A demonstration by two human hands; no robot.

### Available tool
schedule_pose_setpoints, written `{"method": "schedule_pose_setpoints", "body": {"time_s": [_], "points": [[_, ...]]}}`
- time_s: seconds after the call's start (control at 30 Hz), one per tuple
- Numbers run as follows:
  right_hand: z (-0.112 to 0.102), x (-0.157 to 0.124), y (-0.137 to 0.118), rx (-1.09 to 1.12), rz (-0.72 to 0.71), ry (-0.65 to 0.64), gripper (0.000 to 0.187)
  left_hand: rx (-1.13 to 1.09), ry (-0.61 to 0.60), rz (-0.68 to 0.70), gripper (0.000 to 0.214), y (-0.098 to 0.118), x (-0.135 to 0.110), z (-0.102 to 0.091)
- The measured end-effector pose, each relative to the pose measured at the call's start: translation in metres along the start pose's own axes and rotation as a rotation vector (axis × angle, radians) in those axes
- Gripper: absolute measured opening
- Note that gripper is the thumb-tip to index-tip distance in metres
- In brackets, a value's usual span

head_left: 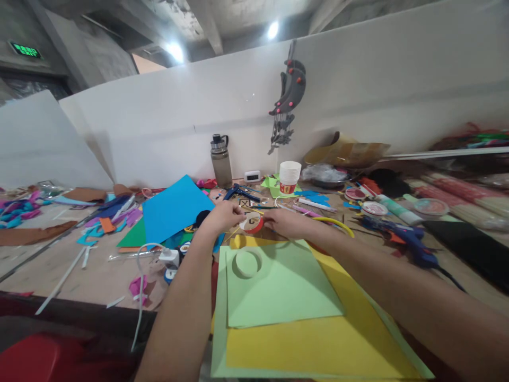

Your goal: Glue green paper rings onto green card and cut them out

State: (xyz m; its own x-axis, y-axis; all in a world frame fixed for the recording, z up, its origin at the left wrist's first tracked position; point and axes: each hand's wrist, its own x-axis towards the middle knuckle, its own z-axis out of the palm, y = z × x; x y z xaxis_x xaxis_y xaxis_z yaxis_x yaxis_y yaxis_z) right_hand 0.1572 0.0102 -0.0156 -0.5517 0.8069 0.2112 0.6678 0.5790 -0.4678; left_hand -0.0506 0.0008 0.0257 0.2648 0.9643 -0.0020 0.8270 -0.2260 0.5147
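Both my hands meet over a small red and white paper cup (252,223) lying on its side at the far edge of the paper sheets. My left hand (224,216) pinches its left rim with closed fingers. My right hand (285,223) holds its right side, fingers curled. Below them lies a light green sheet (278,286) with a round cut-out flap (246,262), on top of a yellow sheet (318,339).
A blue sheet (175,209), a grey water bottle (221,161), a stack of paper cups (289,178) and a blue glue gun (405,236) lie on the cluttered table. Paper scraps cover the left side. A white partition wall stands behind.
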Motion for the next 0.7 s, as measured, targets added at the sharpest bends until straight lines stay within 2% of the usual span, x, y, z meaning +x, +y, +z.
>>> {"method": "schedule_pose_setpoints", "body": {"time_s": [0.17, 0.33, 0.43, 0.53, 0.63, 0.7], "points": [[-0.002, 0.009, 0.012, 0.008, 0.099, 0.249, 0.029, -0.03, -0.017, 0.054, 0.018, -0.003, 0.003, 0.005], [-0.02, -0.015, 0.012, 0.174, 0.171, 0.321, 0.024, -0.104, -0.066, 0.103, 0.016, 0.016, 0.0, 0.018], [-0.03, -0.038, 0.003, 0.224, 0.095, 0.216, 0.029, -0.055, -0.108, 0.187, 0.012, 0.028, -0.002, 0.029], [-0.033, -0.06, -0.007, 0.143, -0.018, 0.068, 0.053, 0.008, -0.122, 0.25, 0.01, 0.033, -0.001, 0.039], [-0.026, -0.073, -0.011, 0.069, -0.077, 0.007, 0.078, 0.021, -0.157, 0.243, 0.013, 0.033, -0.001, 0.043], [-0.019, -0.075, -0.01, 0.061, -0.071, -0.012, 0.076, 0.008, -0.205, 0.24, 0.015, 0.033, -0.003, 0.042]]}}
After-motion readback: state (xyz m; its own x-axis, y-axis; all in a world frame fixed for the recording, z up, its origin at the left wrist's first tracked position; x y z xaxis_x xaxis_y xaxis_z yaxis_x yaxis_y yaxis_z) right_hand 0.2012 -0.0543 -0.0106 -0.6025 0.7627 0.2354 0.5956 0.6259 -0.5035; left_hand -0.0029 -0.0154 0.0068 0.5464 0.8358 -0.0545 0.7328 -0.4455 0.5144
